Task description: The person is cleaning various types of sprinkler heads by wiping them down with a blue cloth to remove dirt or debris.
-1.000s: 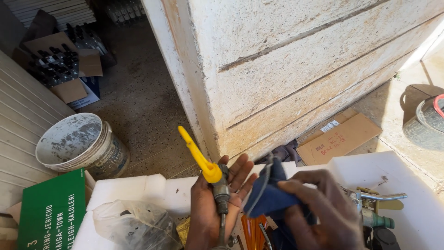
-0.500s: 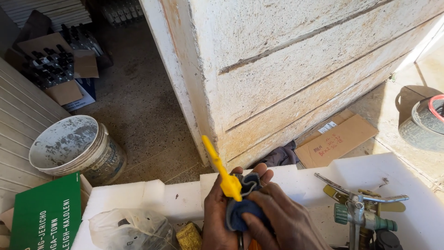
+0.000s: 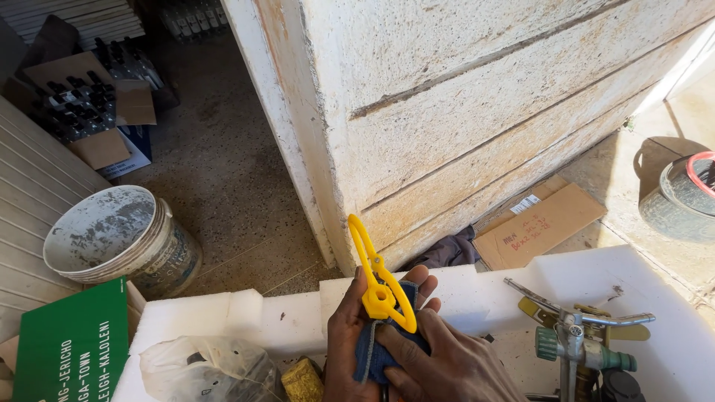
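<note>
1. A yellow plastic looped clip-like tool (image 3: 378,279) is held upright at the 6 o'clock edge of the view, its long loop pointing toward 11 o'clock.
2. The left hand (image 3: 356,335) is closed around the tool's lower part, with a folded dark blue cloth (image 3: 387,344) pressed against it.
3. The right hand (image 3: 447,365) is curled over the cloth from 4 o'clock, its fingers gripping cloth and tool together.
4. Both hands are seen above a white foam box (image 3: 246,327).
5. A metal sprinkler fitting with green knobs (image 3: 577,339) lies in the box at 3 o'clock of the hands.
6. A crumpled clear plastic bag (image 3: 201,365) lies at 9 o'clock.
7. A stained white bucket (image 3: 119,242) stands on the floor at 10 o'clock, beside a green sign board (image 3: 67,350).
8. A flat brown cardboard piece (image 3: 540,223) lies against the pale wall (image 3: 462,97) at 2 o'clock.
</note>
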